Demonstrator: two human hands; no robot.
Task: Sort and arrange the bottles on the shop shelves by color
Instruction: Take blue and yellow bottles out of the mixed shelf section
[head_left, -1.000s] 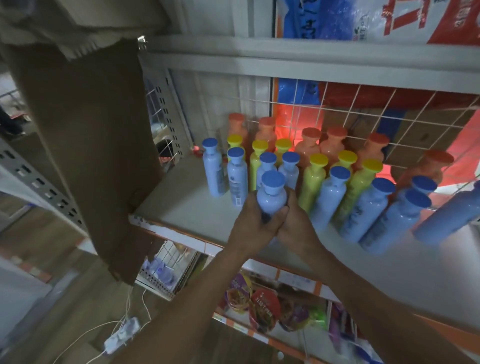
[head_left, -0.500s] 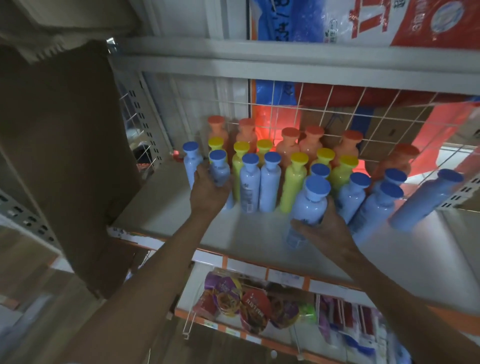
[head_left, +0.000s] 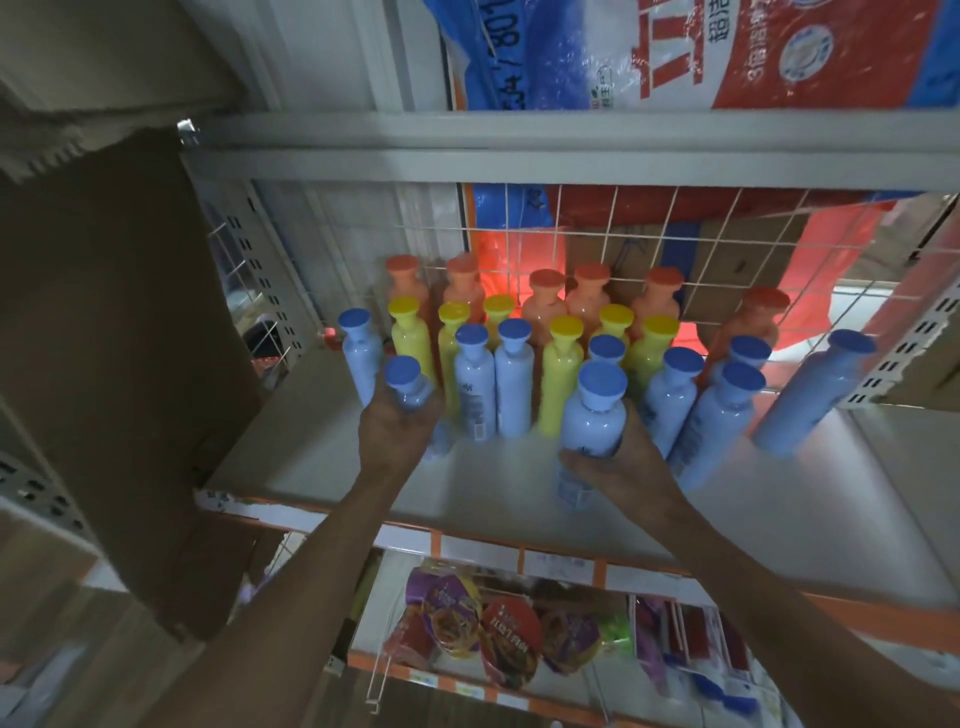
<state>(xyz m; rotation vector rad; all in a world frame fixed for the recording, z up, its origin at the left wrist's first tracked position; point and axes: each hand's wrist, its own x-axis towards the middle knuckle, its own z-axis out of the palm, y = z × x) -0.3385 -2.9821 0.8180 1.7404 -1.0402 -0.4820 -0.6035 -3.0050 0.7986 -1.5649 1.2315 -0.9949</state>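
Right now I have a blue bottle in each hand. The front blue bottle (head_left: 592, 421) stands near the middle of the white shelf (head_left: 493, 483), ahead of the rows. My right hand (head_left: 623, 470) wraps its lower body from the right, with my fingers (head_left: 574, 462) curled across the front of it. The wrist is low and the forearm reaches up from the lower right.

The left blue bottle (head_left: 410, 392) is at the left end of the group, just in front of another blue one. My left hand (head_left: 397, 434) closes round its body from the near side, so only the cap and shoulder show above my knuckles. That forearm runs up from below. Both bottles look upright, but blur hides whether their bases touch the shelf.

Between my hands stand two more blue bottles (head_left: 514, 384) with a yellow one beside them. Further blue ones crowd just right of my right hand, and a lone blue bottle (head_left: 810, 395) stands apart at the far right. Behind these come the yellow bottles (head_left: 560, 384), then the orange bottles (head_left: 543, 306) against the wire grid (head_left: 675, 244).

A cardboard sheet (head_left: 104, 338) hangs at the left, a printed bag (head_left: 675, 52) lies on the shelf above, and snack packets (head_left: 509, 639) sit on the shelf below
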